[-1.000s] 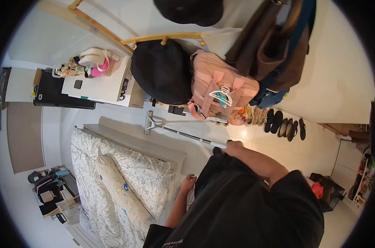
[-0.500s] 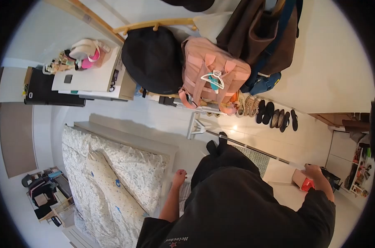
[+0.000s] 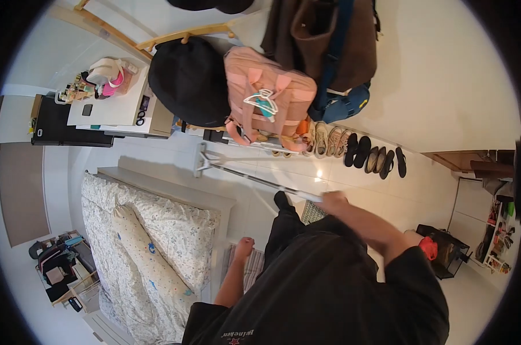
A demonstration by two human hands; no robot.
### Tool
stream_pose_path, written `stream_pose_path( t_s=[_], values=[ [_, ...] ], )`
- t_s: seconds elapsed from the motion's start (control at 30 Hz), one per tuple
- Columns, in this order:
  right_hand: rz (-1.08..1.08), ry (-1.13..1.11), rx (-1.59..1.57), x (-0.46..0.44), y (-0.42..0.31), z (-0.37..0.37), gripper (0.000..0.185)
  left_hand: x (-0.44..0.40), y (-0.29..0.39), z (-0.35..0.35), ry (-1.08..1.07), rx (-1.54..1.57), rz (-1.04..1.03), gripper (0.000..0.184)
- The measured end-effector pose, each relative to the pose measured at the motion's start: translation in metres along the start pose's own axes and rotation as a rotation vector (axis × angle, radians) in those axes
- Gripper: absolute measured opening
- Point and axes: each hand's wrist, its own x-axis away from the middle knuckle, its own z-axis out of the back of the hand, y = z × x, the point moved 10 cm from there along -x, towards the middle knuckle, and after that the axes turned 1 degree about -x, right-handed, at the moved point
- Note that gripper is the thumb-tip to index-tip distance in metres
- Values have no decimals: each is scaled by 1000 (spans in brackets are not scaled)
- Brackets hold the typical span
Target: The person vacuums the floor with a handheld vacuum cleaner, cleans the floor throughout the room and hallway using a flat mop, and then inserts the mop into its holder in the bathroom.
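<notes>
Where tiles (image 3: 319,173) gleam, slender mop (image 3: 263,182) (flat-headed)

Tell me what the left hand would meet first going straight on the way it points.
The left hand would probably meet the mop pole first, but depth is unclear; it may pass above.

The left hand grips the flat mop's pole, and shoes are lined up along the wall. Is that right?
Not quite: the head view shows the right hand, not the left hand, gripping the flat mop's pole. Shoes are indeed lined up along the wall.
</notes>
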Motion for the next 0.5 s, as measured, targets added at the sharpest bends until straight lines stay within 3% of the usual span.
stream_pose_path(
  t_s=[0.07, 0.1, 0.17, 0.2, 0.3, 0.4, 0.47, 0.5],
  values=[
    [109, -8, -19, -22, -52, 9, 50, -18, 24, -19, -27, -271, -362, 30],
    [46, -72, -21, -25, -58, 10, 47, -4, 45, -28, -19, -277, -354, 30],
    [54, -47, -44, -27, -13, -3, 49, 38, 115, -36, 86, 136, -163, 28],
    [49, -21, -61, -26, 18, -9, 51, 47, 131, -53, 97, 139, -162, 28],
    [-21, -20, 78, 22, 171, -45, 51, 76, 143, -105, 178, 284, -168, 29],
    [-117, -28, 148, 145, 344, -72, 53, 70, 122, -177, 72, 243, -191, 34],
    [-315, -145, 98, 239, 457, -95, 55, 63, 89, -235, -91, -212, -163, 40],
    [-394, -150, 140, 291, 496, -94, 54, 71, 91, -250, -93, -206, -156, 40]
  ],
)
